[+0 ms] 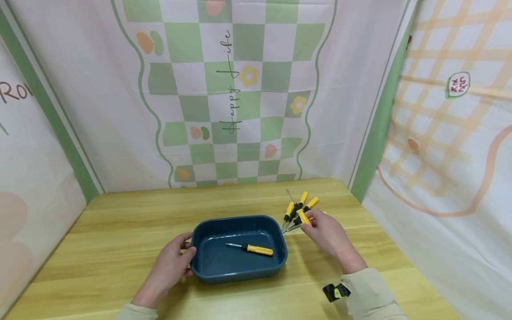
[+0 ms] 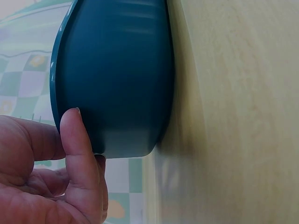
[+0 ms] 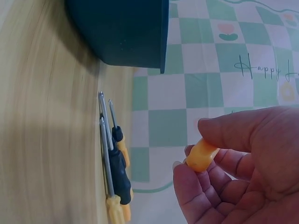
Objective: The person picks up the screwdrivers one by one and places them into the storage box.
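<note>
A dark blue rectangular dish (image 1: 240,273) stands on the table, and one screwdriver (image 1: 259,250) with a yellow handle lies inside it. My left hand (image 1: 172,262) grips the dish's left end; in the left wrist view a finger (image 2: 77,140) lies against the outer wall. Right of the dish, my right hand (image 1: 329,233) holds a yellow-handled screwdriver (image 3: 202,155) between thumb and fingers, above the table. Only its yellow handle shows clearly. Just beyond and below this hand lies a loose pile of several yellow-and-black screwdrivers (image 3: 120,172).
The wooden table (image 1: 132,231) runs back to a printed curtain (image 1: 240,102) with green checks. More cloth hangs along the left and right sides. The pile's metal shafts reach close to the dish's right end. A black device (image 1: 336,292) sits at my right sleeve.
</note>
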Tool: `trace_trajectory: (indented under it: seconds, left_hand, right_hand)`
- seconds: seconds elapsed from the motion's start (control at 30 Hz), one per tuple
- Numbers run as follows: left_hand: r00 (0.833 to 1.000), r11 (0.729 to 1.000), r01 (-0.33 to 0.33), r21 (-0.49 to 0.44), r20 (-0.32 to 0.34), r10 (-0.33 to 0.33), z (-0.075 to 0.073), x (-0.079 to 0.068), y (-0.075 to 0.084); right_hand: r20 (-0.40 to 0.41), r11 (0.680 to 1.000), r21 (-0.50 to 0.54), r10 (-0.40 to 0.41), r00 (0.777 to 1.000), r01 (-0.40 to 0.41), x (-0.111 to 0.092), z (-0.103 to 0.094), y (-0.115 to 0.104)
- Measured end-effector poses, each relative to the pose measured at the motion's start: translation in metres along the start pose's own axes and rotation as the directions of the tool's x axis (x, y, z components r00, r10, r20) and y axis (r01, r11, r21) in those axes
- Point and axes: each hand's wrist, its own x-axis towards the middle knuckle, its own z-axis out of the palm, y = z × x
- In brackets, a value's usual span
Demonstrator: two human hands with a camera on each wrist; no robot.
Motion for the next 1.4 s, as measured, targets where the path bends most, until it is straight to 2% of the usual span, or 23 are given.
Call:
trace_trajectory:
  seconds: [0.47,1.4]
  left_hand:
    - [1.000,1.000,-0.016,0.013,-0.002,0.016,0.000,0.000,0.000]
    - [1.000,1.000,-0.013,0.007,-0.003,0.013,0.000,0.002,-0.002]
  right_hand:
    - [-0.025,0.999,-0.001,-0.046,0.999,0.046,0.004,0.004,-0.011]
    - [0.030,0.997,0.033,-0.066,0.997,0.065,0.008,0.015,-0.038]
